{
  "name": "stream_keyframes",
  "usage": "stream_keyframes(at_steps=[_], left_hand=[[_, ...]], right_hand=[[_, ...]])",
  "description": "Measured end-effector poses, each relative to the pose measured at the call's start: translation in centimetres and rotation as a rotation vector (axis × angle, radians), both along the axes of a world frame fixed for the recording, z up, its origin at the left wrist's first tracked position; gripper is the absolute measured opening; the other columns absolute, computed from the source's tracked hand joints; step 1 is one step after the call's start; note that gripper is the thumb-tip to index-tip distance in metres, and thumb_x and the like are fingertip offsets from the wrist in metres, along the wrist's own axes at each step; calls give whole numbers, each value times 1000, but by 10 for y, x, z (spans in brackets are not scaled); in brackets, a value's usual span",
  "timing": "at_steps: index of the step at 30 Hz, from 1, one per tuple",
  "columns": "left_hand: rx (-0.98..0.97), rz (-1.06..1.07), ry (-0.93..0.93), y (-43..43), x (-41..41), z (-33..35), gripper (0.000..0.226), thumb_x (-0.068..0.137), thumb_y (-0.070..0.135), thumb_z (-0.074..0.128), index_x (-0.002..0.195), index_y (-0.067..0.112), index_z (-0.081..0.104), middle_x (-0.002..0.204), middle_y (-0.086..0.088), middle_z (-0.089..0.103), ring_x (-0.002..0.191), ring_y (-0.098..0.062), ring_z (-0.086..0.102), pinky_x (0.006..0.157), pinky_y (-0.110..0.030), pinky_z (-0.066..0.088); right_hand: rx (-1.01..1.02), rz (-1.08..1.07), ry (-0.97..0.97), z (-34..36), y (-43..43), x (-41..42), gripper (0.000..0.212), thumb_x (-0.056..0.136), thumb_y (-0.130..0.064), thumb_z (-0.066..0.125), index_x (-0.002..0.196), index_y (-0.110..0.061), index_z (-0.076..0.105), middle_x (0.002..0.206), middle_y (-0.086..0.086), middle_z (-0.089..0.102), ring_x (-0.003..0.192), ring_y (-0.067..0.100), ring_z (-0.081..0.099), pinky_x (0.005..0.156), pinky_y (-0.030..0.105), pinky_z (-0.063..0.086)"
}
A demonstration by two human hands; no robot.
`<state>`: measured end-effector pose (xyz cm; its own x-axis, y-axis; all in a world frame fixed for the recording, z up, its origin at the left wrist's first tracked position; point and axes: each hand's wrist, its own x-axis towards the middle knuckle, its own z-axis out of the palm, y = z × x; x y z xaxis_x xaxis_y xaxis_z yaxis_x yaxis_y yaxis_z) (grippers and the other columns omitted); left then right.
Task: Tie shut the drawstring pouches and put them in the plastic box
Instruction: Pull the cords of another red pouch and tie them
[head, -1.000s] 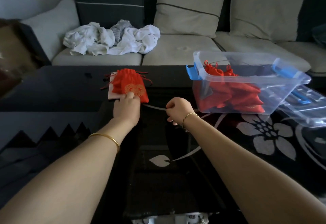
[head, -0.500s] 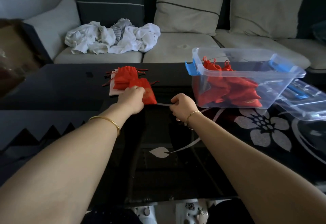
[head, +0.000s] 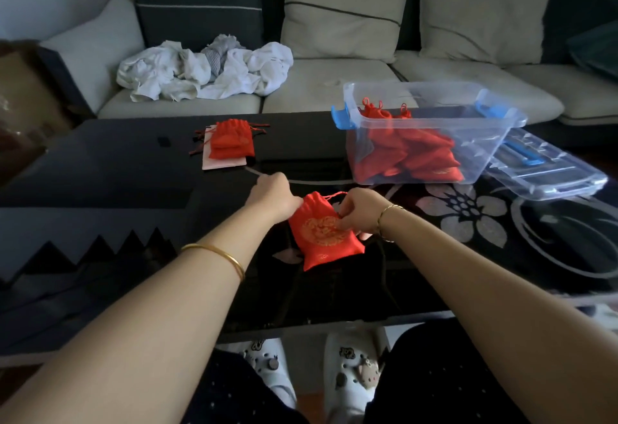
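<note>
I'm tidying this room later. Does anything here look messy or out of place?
A crumpled heap of white clothes lies on the sofa seat. The box lid lies loose on the table to the right of the plastic box. Nothing looks spilled or damaged.

Left fingers: out of sight behind the left hand (head: pixel 272 194), at the neck of the red fabric drawstring pouch (head: pixel 321 239).
Heaped red pouches (head: pixel 418 156) in clear plastic box (head: pixel 495 136): overlapping, uncountable.
Flat pink card (head: pixel 220 165): mostly under stacked red pouches (head: pixel 232 141).
Small black object (head: pixel 164 141) on dark bench (head: pixel 100 163): too small to identify.
Brown shape (head: pixel 20 106): blurred, cut by left edge.
</note>
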<state>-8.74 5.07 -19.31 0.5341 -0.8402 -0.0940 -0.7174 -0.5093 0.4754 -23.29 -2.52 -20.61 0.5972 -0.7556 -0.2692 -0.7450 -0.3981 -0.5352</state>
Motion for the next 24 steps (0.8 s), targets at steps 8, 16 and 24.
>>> stream_keyframes(at_steps=[8,16,24], left_hand=[[-26,42,178,3,0,-25,31,88,36,60,84,5,66,108,-24,61,111,-36,52,83,-35,43],[-310,-83,497,2,-13,-4,15,93,15,54,80,19,50,75,1,57,68,-12,52,56,-25,38],[-422,-203,457,8,-19,11,4,94,14,52,98,14,52,86,4,62,79,-7,57,62,-22,42]], right_hand=[[115,-62,-168,-3,0,-18,25,75,-2,74,83,-9,51,70,7,55,62,25,60,75,46,57],[31,-288,-426,-9,-9,-23,55,76,1,63,126,-4,42,117,15,48,88,32,61,72,45,56],[-40,-301,-532,-4,-16,-33,17,93,-7,45,81,-13,56,86,9,61,54,16,57,44,18,42]])
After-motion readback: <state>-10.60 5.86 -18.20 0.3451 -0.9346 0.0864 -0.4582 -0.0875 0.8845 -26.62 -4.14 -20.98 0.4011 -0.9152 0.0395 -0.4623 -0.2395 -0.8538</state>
